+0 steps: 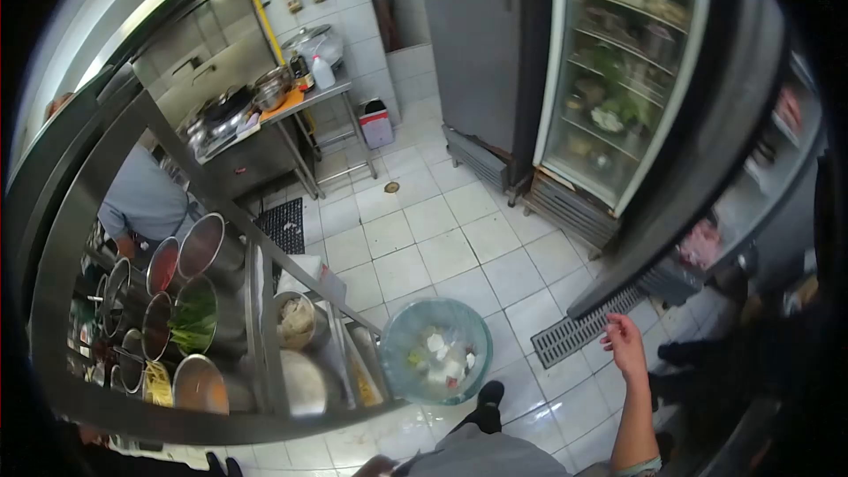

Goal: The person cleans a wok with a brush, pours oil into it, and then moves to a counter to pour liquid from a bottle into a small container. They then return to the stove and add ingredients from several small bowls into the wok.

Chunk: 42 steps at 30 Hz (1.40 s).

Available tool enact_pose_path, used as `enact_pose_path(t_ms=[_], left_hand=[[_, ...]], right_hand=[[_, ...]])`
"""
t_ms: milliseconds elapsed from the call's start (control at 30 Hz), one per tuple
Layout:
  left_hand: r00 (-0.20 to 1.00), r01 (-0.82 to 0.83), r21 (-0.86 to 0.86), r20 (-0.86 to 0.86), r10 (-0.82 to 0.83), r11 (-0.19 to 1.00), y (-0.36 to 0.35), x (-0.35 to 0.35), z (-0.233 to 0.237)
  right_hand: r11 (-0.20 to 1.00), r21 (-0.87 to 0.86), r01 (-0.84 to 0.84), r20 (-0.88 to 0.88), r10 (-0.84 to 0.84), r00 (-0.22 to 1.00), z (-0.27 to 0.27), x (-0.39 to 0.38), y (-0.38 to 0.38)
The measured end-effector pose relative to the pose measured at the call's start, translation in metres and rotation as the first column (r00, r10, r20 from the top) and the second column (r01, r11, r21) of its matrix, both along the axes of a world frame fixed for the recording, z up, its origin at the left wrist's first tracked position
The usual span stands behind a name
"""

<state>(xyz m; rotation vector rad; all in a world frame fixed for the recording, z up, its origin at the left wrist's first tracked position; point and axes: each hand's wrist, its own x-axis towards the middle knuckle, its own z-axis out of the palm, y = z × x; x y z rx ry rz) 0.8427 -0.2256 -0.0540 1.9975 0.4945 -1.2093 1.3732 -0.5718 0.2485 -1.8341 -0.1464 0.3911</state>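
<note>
My right hand [624, 346] is raised at the lower right, palm up with its fingers loosely curled and apart, and nothing shows in it. It is nearest to the floor drain grate [574, 337] and the dark edge of an open fridge door. Near the bottom edge, my left hand [375, 467] shows only as a small dark part, its fingers hidden. A clear round bin [481, 336] with scraps inside stands on the floor in front of me, beside the steel counter.
Metal pots with greens [192, 316] and other foods stand on the left counter. A person in grey [146, 194] is behind it. A glass-door fridge [609, 79] and a grey cabinet [473, 44] stand ahead. A steel side table [331, 93] holds bottles.
</note>
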Motion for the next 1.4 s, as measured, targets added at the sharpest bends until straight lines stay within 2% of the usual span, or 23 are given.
enact_pose_path(t_ms=[100, 167, 233, 267, 300, 333, 367, 467, 500, 567, 633, 700, 733, 767, 833, 900, 967, 1000, 1067, 1133, 1233, 1267, 1400], left_hand=[[0.994, 0.029, -0.017, 0.108, -0.027, 0.999, -0.011, 0.094, -0.022], [0.976, 0.026, 0.011, 0.217, -0.028, 1.0, -0.013, 0.177, -0.039], [0.931, -0.189, 0.208, 0.35, 0.107, 0.96, -0.03, 0.291, -0.073], [0.806, 0.233, 0.035, 0.553, -0.213, 0.972, 0.0, 0.353, 0.039], [0.738, 0.167, 0.035, 0.659, -0.148, 0.985, 0.004, 0.403, 0.033], [0.65, 0.106, 0.033, 0.754, -0.094, 0.994, 0.008, 0.452, 0.027], [0.652, -0.179, -0.103, 0.732, 0.196, 0.979, -0.001, 0.486, 0.13], [0.602, -0.306, -0.153, 0.733, 0.315, 0.94, 0.011, 0.554, 0.196], [0.607, -0.333, -0.166, 0.716, 0.346, 0.928, 0.019, 0.561, 0.21], [0.62, -0.388, -0.16, 0.684, 0.386, 0.908, 0.027, 0.551, 0.206], [0.693, -0.446, -0.007, 0.63, 0.351, 0.895, 0.044, 0.522, 0.164], [0.881, -0.192, 0.2, 0.467, 0.078, 0.961, 0.055, 0.483, 0.149], [0.87, -0.127, 0.177, 0.493, 0.024, 0.976, 0.058, 0.455, 0.139], [0.913, -0.283, 0.252, 0.365, 0.18, 0.926, 0.044, 0.435, 0.151], [0.886, 0.062, 0.336, 0.415, -0.207, 0.94, 0.056, 0.36, 0.05], [0.921, -0.352, 0.288, 0.277, 0.274, 0.891, 0.021, 0.345, 0.084], [0.986, 0.099, 0.21, 0.113, -0.125, 0.973, 0.024, 0.334, 0.052], [0.963, 0.115, 0.151, 0.227, -0.147, 0.982, 0.024, 0.321, 0.031], [0.924, 0.127, 0.095, 0.35, -0.153, 0.987, 0.035, 0.338, 0.029], [0.987, -0.135, 0.062, 0.098, 0.128, 0.989, 0.048, 0.375, 0.062], [0.876, -0.45, 0.076, 0.23, 0.423, 0.89, 0.082, 0.392, 0.004], [0.877, -0.453, 0.057, 0.207, 0.433, 0.89, 0.097, 0.398, -0.028], [0.781, -0.602, 0.032, 0.232, 0.58, 0.798, 0.163, 0.486, 0.012]], right_hand=[[0.989, -0.074, -0.127, 0.013, 0.128, 0.992, 0.018, 0.037, 0.03], [0.966, -0.23, -0.117, 0.337, 0.192, 0.922, 0.026, 0.066, 0.047], [0.987, -0.101, -0.121, 0.277, 0.145, 0.95, 0.033, 0.092, 0.063], [0.994, -0.074, 0.08, 0.318, -0.052, 0.947, 0.029, 0.106, 0.069], [0.961, -0.038, 0.275, 0.356, -0.244, 0.902, 0.027, 0.121, 0.073], [0.966, -0.022, 0.259, 0.319, -0.238, 0.917, 0.023, 0.129, 0.07], [0.969, -0.019, 0.247, 0.322, -0.228, 0.919, 0.019, 0.131, 0.07], [0.955, -0.106, 0.278, 0.529, -0.182, 0.829, 0.012, 0.118, 0.062], [0.958, -0.113, 0.262, 0.526, -0.166, 0.834, 0.025, 0.115, 0.052], [0.98, -0.189, -0.069, 0.143, 0.097, 0.985, 0.047, 0.108, 0.023], [0.977, -0.09, -0.195, -0.002, 0.196, 0.981, 0.003, 0.109, -0.029], [0.872, -0.272, -0.407, -0.067, 0.405, 0.912, -0.042, 0.102, -0.079], [0.901, -0.275, -0.335, -0.226, 0.278, 0.934, -0.059, 0.092, -0.095], [0.92, -0.288, -0.268, -0.388, 0.143, 0.911, -0.072, 0.082, -0.105], [0.936, -0.269, -0.227, -0.44, 0.09, 0.894, -0.091, 0.074, -0.115], [0.977, -0.198, -0.08, -0.536, -0.039, 0.843, -0.128, 0.076, -0.144], [0.959, 0.068, 0.273, -0.737, -0.136, 0.662, -0.193, 0.074, -0.197], [0.963, -0.251, -0.1, -0.704, -0.11, 0.702, -0.171, 0.094, -0.186], [0.911, -0.357, -0.209, -0.699, -0.112, 0.707, -0.153, 0.116, -0.144], [0.897, -0.373, -0.239, -0.691, -0.096, 0.717, -0.155, 0.148, -0.105], [0.881, -0.385, -0.273, -0.672, -0.065, 0.737, -0.16, 0.208, -0.032], [0.876, -0.389, -0.287, -0.667, -0.053, 0.743, -0.158, 0.226, -0.006], [0.865, -0.375, -0.332, -0.641, 0.017, 0.768, -0.155, 0.301, 0.096]])
